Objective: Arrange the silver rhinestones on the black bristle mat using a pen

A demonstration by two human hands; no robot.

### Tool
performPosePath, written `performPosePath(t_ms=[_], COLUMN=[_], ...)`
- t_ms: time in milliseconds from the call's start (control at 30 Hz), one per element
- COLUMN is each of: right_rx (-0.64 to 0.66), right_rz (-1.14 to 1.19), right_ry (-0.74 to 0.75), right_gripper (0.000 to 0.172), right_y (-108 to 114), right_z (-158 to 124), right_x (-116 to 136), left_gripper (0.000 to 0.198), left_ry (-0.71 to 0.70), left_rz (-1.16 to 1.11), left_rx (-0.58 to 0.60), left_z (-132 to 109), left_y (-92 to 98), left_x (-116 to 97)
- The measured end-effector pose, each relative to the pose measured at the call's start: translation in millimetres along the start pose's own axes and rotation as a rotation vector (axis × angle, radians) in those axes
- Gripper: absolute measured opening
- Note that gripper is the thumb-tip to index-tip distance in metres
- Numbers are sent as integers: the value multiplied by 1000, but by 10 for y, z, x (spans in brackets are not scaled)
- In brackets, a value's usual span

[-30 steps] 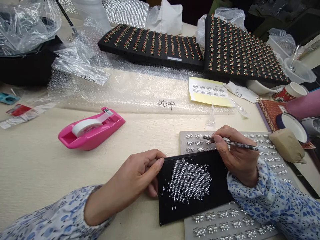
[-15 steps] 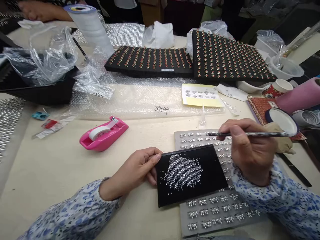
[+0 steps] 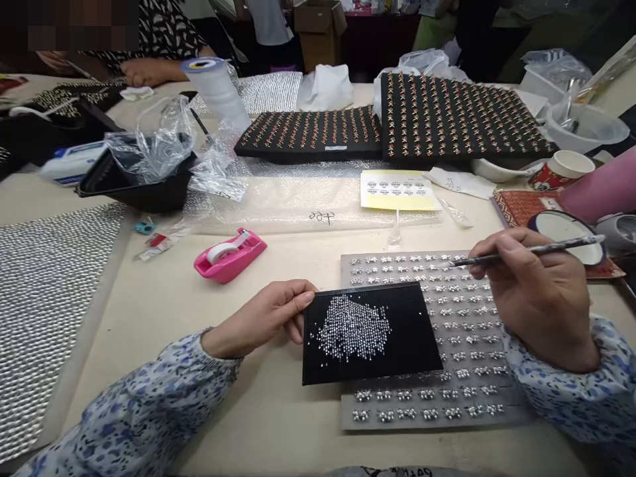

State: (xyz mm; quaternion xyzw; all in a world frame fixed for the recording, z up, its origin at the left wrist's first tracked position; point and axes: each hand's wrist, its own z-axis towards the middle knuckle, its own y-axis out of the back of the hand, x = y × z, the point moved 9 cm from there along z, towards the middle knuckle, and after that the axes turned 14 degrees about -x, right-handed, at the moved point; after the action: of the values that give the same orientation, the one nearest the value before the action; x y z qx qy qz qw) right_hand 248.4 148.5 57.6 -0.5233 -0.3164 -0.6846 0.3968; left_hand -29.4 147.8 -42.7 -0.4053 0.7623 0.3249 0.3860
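My left hand (image 3: pixel 278 309) pinches the left edge of a black plate (image 3: pixel 412 338), held slightly tilted over a grey board. A cluster of small shiny stones (image 3: pixel 352 328) lies on the plate's left half. My right hand (image 3: pixel 539 291) grips a thin dark brush-like tool (image 3: pixel 561 245), its pale tip pointing left above the board's upper rows. The grey board (image 3: pixel 350 421) carries rows of small silver pieces (image 3: pixel 463 356); the plate hides part of them.
A pink tape dispenser (image 3: pixel 231 257) sits left of centre. Behind are a label sheet (image 3: pixel 400 191), two black boards of red-and-gold pieces (image 3: pixel 308 132) (image 3: pixel 462 119) and a black tray (image 3: pixel 134 192). At right stand a paper cup (image 3: pixel 561 173) and a round lid (image 3: pixel 566 232). A person's hand (image 3: pixel 149 71) shows far left.
The view has shifted, showing more of the far left. My right hand and the tool have moved right, and the tool now slants with its back end higher. My left hand still holds the plate.
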Motion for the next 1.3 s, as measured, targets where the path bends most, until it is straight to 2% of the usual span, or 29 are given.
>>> performPosePath(t_ms=[133, 267, 433, 667, 1000, 1300], right_rx=[56, 191, 283, 322, 548, 575], right_rz=[34, 79, 46, -22, -159, -128], right_ry=[-49, -88, -58, 95, 212, 307], right_gripper=[17, 16, 17, 8, 20, 18], right_y=[-138, -429, -688, -681, -788, -842], right_z=[25, -14, -140, -319, -491, -586], right_x=[-71, -155, -270, -316, -274, -244], left_gripper=[23, 24, 24, 24, 23, 25], left_ry=[-1, -10, -12, 1, 12, -39], left_rz=[-7, -21, -40, -73, -99, -76], left_rx=[9, 26, 34, 41, 38, 7], left_z=[5, 70, 156, 171, 205, 208], left_y=[-108, -229, -252, -249, -236, -241], left_x=[-60, -90, -81, 41, 136, 173])
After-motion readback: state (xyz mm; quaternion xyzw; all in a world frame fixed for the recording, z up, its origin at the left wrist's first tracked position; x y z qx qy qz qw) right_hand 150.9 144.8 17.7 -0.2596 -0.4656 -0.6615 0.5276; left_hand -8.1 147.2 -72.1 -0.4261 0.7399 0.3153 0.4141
